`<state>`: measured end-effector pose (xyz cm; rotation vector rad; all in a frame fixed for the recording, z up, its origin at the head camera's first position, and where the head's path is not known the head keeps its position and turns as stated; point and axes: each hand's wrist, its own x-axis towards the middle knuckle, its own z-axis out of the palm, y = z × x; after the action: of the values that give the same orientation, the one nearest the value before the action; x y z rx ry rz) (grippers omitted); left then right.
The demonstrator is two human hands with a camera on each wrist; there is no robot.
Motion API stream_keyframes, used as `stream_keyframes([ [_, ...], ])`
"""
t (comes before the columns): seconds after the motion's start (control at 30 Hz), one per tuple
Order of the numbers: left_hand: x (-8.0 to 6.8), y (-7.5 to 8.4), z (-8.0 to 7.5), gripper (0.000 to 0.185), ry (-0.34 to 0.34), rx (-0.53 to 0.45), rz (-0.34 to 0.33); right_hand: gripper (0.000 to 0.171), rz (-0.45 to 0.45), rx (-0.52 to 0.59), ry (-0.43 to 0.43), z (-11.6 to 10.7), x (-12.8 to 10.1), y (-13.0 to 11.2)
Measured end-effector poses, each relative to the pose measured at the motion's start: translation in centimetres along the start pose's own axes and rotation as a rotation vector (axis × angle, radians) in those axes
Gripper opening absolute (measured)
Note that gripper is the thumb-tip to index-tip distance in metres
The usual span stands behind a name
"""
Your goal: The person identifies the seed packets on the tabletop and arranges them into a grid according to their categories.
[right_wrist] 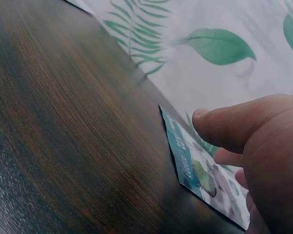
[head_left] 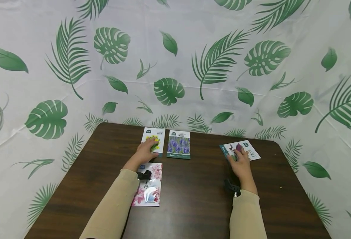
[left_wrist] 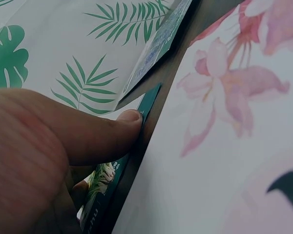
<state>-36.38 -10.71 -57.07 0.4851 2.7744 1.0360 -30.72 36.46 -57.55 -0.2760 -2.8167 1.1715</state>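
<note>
Resting flat on the dark bench (head_left: pixel 193 199), the left hand (head_left: pixel 145 151) lies with fingers spread over a seed packet with yellow flowers (head_left: pixel 159 132), its thumb (left_wrist: pixel 107 134) pressed along the packet's teal edge. Just beside that packet lies one with purple flowers (head_left: pixel 179 144), and nearer the person a pink-flowered packet (head_left: pixel 150 191) sits under the left forearm. Well apart, the right hand (head_left: pixel 239 164) presses relaxed fingers onto a tilted white packet (head_left: pixel 250 151) near the bench's right side.

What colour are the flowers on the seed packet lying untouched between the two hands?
Purple-blue, on the rectangular paper seed packet; head view shows it best.
</note>
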Motion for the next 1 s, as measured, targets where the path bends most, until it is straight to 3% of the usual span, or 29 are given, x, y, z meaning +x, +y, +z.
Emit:
stream_keyframes([
  [0.4, -0.44, -0.10, 0.84, 0.065, -0.001, 0.005, 0.002, 0.048, -0.011, -0.008, 0.032, 0.27, -0.64, 0.82],
  [0.83, -0.37, 0.05, 0.34, 0.063, 0.020, 0.011, 0.013, 0.033, -0.093, -0.021, 0.092, 0.60, -0.53, 0.31],
  [1.0, -0.39, 0.25, 0.06, 0.063, 0.034, 0.001, 0.024, 0.031, -0.088, -0.035, 0.119, 0.61, -0.56, 0.22],
])
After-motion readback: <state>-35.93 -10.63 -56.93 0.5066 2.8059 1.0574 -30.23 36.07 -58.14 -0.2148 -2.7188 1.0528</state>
